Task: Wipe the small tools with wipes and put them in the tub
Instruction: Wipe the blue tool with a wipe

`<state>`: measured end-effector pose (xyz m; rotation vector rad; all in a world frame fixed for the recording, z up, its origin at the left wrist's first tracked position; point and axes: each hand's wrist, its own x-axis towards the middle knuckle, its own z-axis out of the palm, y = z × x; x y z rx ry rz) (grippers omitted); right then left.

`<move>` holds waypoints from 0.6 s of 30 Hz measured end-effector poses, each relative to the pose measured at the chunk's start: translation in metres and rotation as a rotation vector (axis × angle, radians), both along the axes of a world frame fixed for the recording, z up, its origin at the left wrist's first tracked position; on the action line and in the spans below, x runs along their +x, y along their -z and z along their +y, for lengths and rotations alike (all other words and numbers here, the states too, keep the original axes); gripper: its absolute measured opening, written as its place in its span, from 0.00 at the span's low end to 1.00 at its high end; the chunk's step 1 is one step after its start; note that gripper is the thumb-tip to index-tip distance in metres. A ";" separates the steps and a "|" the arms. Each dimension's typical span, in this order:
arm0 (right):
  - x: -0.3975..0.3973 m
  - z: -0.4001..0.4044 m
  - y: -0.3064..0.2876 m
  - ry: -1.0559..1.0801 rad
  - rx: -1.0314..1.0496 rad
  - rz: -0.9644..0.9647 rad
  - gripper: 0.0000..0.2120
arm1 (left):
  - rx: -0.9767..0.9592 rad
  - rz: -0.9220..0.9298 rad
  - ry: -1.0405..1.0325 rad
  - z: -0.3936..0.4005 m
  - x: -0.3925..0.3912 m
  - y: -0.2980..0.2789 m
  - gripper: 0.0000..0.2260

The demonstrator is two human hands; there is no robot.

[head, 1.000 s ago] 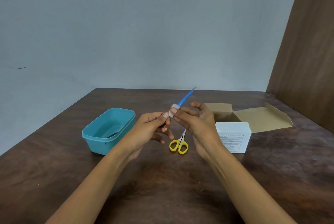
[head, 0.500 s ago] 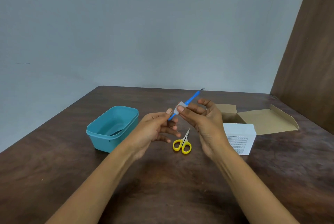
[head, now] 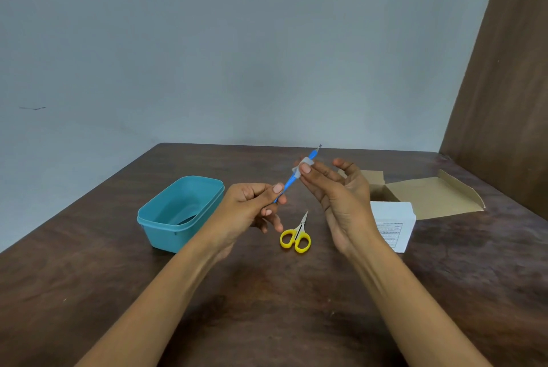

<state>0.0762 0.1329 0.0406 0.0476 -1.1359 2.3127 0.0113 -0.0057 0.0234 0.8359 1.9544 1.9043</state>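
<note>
My left hand [head: 252, 208] pinches the lower end of a thin blue tool [head: 292, 180] with a forked metal tip, held up at a slant above the table. My right hand [head: 341, 197] pinches a small white wipe [head: 302, 164] folded round the tool's shaft, near its upper end. A teal plastic tub [head: 166, 227] stands on the table to the left of my left hand, with a dark object lying inside it. Small scissors with yellow handles [head: 296, 237] lie on the table below and between my hands.
A white box with printed text [head: 394, 223] stands right of my right hand. Behind it lies an open brown cardboard box [head: 427, 196] with its flap spread out. A brown wooden panel [head: 510, 76] rises at the right of the dark wooden table [head: 267, 307].
My right hand has slid the wipe up the blue tool from near my left fingers toward the tip. The left hand has kept its hold on the lower end.
</note>
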 end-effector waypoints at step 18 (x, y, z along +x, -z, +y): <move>-0.001 -0.002 0.004 0.021 0.111 -0.121 0.19 | -0.048 -0.171 0.163 -0.002 0.001 0.002 0.12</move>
